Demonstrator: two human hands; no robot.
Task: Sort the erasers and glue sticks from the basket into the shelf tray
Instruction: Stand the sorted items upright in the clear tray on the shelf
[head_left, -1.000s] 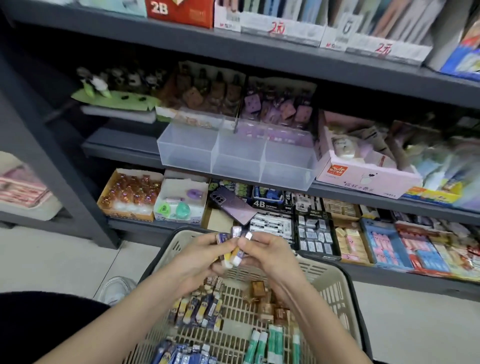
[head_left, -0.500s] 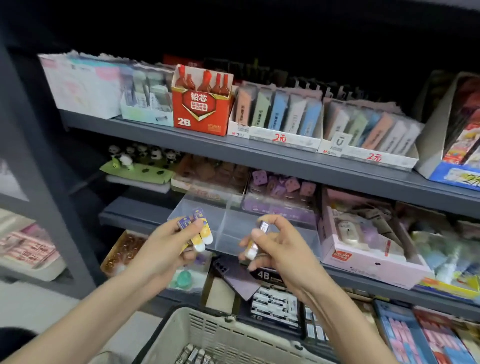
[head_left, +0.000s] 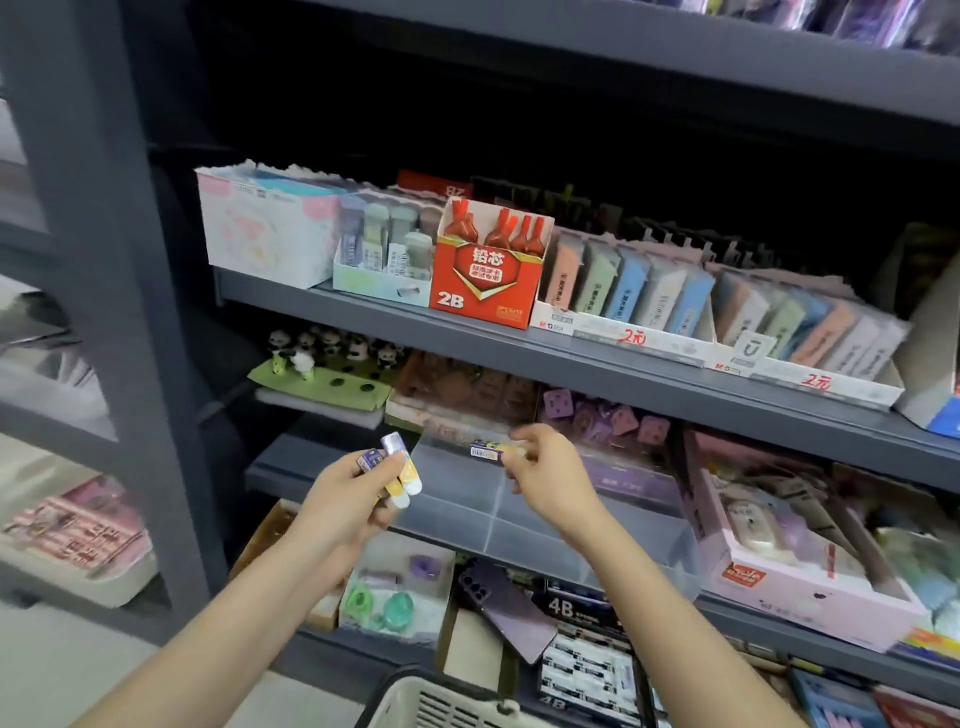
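Left hand (head_left: 343, 506): gripping two yellow-and-white glue sticks (head_left: 400, 475).
Right hand (head_left: 545, 475): pinching one blue-labelled glue stick (head_left: 488, 451) over clear plastic shelf tray (head_left: 545, 540).

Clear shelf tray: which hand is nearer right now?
Right. The right hand holds a glue stick over the clear shelf tray's left end; the left hand grips more glue sticks just off its left edge.

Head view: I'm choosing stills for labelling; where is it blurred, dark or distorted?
In the head view the red 2B box and the glue sticks in the left hand are sharp; the right hand and its glue stick are smeared, as are the goods at the right edge; the recess above the box lies in deep shadow; shelf edges slant under the wide lens; no strong glare.
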